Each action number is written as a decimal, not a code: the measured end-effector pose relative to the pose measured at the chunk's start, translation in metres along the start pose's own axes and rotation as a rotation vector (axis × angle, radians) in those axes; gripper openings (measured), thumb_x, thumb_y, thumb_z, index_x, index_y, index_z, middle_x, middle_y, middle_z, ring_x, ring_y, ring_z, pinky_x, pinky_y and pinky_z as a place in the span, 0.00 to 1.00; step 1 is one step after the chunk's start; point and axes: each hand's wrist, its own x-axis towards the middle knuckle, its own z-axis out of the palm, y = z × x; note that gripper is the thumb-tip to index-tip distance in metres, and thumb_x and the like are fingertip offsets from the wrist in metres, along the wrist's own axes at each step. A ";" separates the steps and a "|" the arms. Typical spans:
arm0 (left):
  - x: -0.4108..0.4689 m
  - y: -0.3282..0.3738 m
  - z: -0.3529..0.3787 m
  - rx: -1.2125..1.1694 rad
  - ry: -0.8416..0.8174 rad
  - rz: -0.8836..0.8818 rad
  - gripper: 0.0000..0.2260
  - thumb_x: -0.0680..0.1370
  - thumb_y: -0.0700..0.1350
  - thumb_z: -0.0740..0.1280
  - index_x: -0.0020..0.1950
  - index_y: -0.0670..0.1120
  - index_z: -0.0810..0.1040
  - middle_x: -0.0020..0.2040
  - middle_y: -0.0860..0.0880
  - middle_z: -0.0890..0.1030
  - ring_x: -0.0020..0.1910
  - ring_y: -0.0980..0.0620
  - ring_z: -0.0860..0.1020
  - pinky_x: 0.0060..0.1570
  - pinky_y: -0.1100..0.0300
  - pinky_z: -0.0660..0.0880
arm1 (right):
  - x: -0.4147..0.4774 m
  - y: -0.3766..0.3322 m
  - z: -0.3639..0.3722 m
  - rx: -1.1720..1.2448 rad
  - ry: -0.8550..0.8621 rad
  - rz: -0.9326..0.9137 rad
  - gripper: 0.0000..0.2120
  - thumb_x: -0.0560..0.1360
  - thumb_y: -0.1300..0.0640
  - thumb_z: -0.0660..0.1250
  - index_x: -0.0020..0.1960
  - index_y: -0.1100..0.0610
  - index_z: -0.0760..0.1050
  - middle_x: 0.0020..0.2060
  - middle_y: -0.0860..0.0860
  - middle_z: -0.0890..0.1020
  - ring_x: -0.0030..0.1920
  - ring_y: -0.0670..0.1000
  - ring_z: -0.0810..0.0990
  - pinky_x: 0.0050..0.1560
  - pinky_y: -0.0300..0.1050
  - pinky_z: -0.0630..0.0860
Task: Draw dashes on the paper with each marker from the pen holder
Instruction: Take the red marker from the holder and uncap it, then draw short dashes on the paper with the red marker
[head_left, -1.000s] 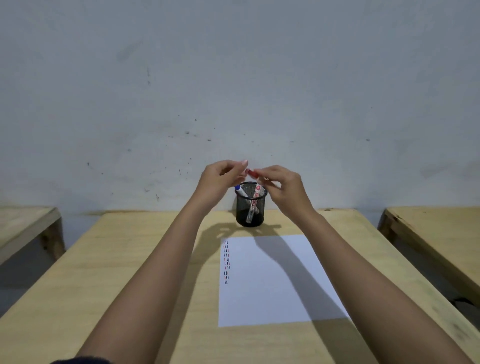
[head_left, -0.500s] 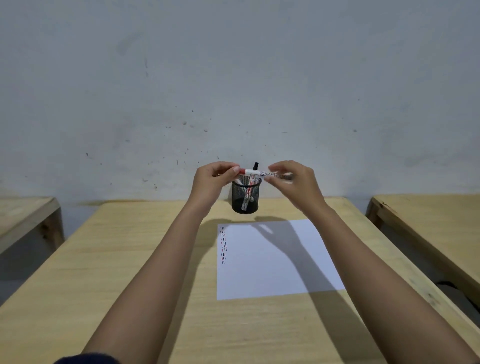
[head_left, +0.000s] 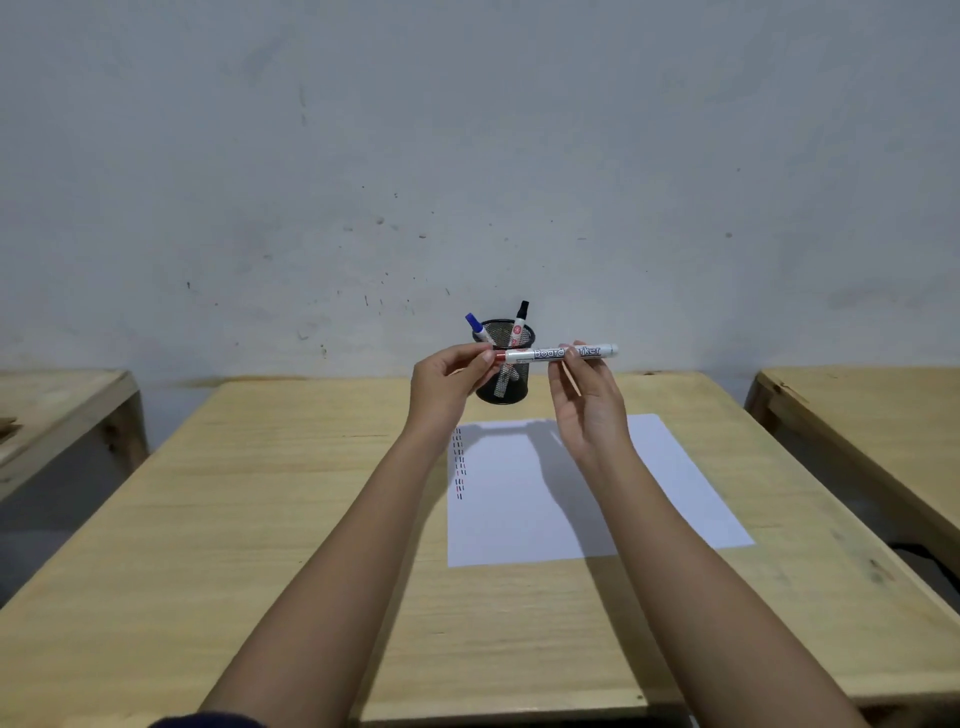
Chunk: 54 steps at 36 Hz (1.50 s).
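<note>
Marker (head_left: 561, 353) lies level between both hands, long axis running left to right; right hand (head_left: 589, 405) pinches the barrel, left hand (head_left: 449, 382) grips the red cap end; paper (head_left: 587, 493) waits below, pen holder (head_left: 503, 364) just behind.
</note>
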 end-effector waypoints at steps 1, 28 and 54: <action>-0.002 -0.002 0.000 0.014 -0.001 0.003 0.08 0.75 0.34 0.66 0.53 0.36 0.80 0.45 0.42 0.83 0.42 0.55 0.82 0.52 0.65 0.78 | 0.000 0.002 -0.001 -0.005 0.003 0.002 0.05 0.75 0.66 0.64 0.44 0.58 0.75 0.40 0.51 0.80 0.42 0.45 0.82 0.47 0.36 0.81; -0.006 -0.009 -0.039 0.193 0.058 -0.152 0.04 0.75 0.39 0.68 0.45 0.40 0.82 0.44 0.44 0.84 0.42 0.53 0.82 0.56 0.61 0.77 | 0.009 -0.020 -0.010 -0.312 -0.078 -0.175 0.06 0.78 0.67 0.60 0.47 0.58 0.72 0.48 0.54 0.81 0.49 0.47 0.81 0.52 0.38 0.80; -0.030 -0.041 -0.077 1.090 -0.116 -0.050 0.07 0.72 0.36 0.65 0.48 0.41 0.80 0.48 0.43 0.82 0.46 0.46 0.79 0.45 0.58 0.74 | -0.038 0.036 -0.034 -0.976 -0.114 -0.108 0.08 0.72 0.63 0.69 0.46 0.54 0.72 0.41 0.52 0.81 0.37 0.46 0.81 0.47 0.42 0.79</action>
